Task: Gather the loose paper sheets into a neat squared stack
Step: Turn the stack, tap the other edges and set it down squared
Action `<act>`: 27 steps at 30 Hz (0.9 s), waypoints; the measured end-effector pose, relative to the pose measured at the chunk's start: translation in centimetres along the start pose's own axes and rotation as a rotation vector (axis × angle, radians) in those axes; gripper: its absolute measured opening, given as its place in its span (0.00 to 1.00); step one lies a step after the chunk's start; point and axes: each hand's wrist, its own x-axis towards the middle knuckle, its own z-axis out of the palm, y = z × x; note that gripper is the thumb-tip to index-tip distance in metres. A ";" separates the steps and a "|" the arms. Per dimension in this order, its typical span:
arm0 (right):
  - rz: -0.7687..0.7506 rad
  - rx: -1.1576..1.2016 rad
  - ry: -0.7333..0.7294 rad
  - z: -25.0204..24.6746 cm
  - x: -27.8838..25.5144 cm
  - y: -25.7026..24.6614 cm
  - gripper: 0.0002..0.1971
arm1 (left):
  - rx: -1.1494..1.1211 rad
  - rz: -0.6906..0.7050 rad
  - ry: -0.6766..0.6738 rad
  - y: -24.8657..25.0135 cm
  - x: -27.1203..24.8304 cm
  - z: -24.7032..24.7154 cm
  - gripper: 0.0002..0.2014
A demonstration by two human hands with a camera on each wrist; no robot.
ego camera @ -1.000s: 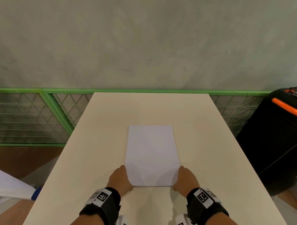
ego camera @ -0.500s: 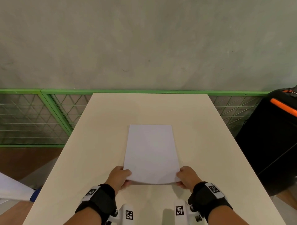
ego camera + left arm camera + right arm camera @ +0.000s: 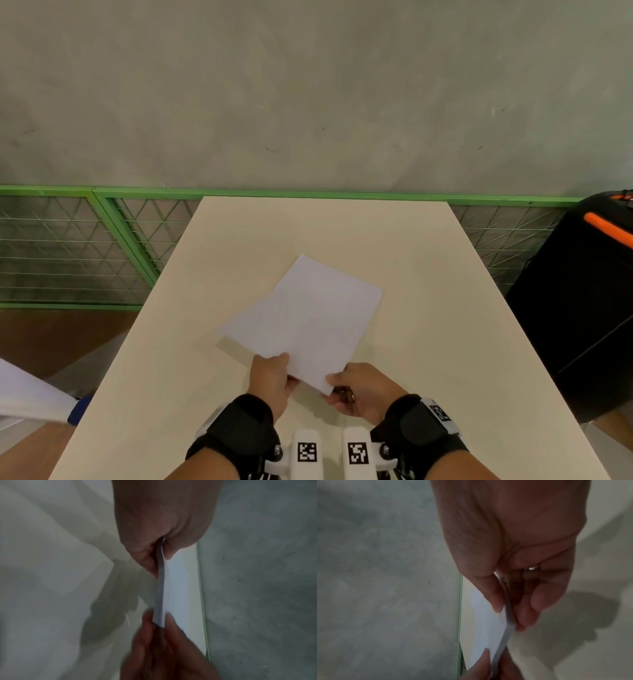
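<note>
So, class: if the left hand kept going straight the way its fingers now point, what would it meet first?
The left hand already pinches the paper stack, which lies directly ahead. Beyond that comes bare table, then probably the green railing and wall, though depth is unclear.

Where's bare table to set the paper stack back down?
Bare table on all sides of the paper stack: a wide strip to its right up to the table edge, another to its left, and a band beyond it toward the green rail. Crowded only at the near edge, where left hand and right hand pinch it.

Cream table (image 3: 428,308), paper stack (image 3: 308,318) above
</note>
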 end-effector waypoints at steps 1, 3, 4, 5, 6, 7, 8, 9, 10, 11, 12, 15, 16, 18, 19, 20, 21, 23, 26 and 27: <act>-0.011 0.002 0.011 -0.4 -0.1 -0.1 0.04 | 0.043 0.049 -0.023 0.7 -0.1 -0.3 0.19; -0.072 -0.016 0.090 -1.6 -0.2 -0.4 0.08 | 0.101 0.126 -0.125 2.4 -0.7 -1.1 0.18; -0.116 -0.031 0.171 -2.4 -0.1 -0.5 0.13 | 0.124 0.147 -0.175 3.4 -0.9 -1.6 0.17; -0.163 -0.034 0.265 -3.4 0.1 -0.8 0.18 | 0.148 0.156 -0.218 4.3 -1.3 -1.9 0.17; -0.209 -0.017 0.353 -4.5 0.2 -1.0 0.23 | 0.177 0.159 -0.245 5.1 -1.4 -2.4 0.16; -0.257 0.021 0.423 -5.5 0.2 -1.1 0.25 | 0.211 0.160 -0.266 5.9 -1.5 -2.7 0.16; -0.307 0.072 0.472 -6.5 0.1 -1.3 0.26 | 0.246 0.166 -0.276 6.6 -1.5 -3.1 0.16; -0.356 0.129 0.500 -7.5 -0.1 -1.5 0.26 | 0.276 0.177 -0.285 7.3 -1.6 -3.4 0.16; -0.406 0.183 0.501 -8.3 -0.4 -1.9 0.25 | 0.308 0.194 -0.294 8.0 -1.7 -3.6 0.16; -0.453 0.227 0.484 -9.0 -0.7 -2.4 0.24 | 0.338 0.215 -0.301 8.7 -1.8 -3.7 0.16; -0.493 0.253 0.455 -9.5 -1.2 -3.1 0.24 | 0.371 0.240 -0.308 9.3 -1.8 -3.8 0.17; -0.571 0.122 0.368 -10.3 -2.5 -5.5 0.26 | 0.486 0.311 -0.320 10.4 -2.0 -3.6 0.17; -0.576 0.011 0.362 -10.2 -2.8 -6.2 0.27 | 0.534 0.332 -0.324 10.6 -2.0 -3.5 0.17; -0.583 -0.194 0.364 -9.9 -2.9 -7.3 0.23 | 0.618 0.379 -0.343 10.9 -2.2 -3.1 0.16; -0.596 -0.248 0.388 -9.7 -2.9 -7.6 0.19 | 0.649 0.404 -0.349 10.9 -2.3 -2.8 0.16; -0.607 -0.263 0.434 -9.4 -2.8 -7.7 0.16 | 0.674 0.432 -0.353 10.8 -2.4 -2.6 0.16; -0.621 -0.245 0.486 -9.2 -2.7 -7.6 0.13 | 0.694 0.466 -0.352 10.8 -2.5 -2.3 0.16; -0.692 -0.175 0.557 -8.8 -2.7 -7.1 0.07 | 0.725 0.539 -0.324 10.6 -2.5 -1.9 0.17; -0.811 -0.098 0.596 -8.2 -3.0 -6.3 0.07 | 0.661 0.608 -0.228 10.0 -2.2 -1.4 0.17; -0.848 -0.091 0.600 -8.0 -3.0 -6.1 0.09 | 0.636 0.623 -0.196 9.7 -2.2 -1.2 0.18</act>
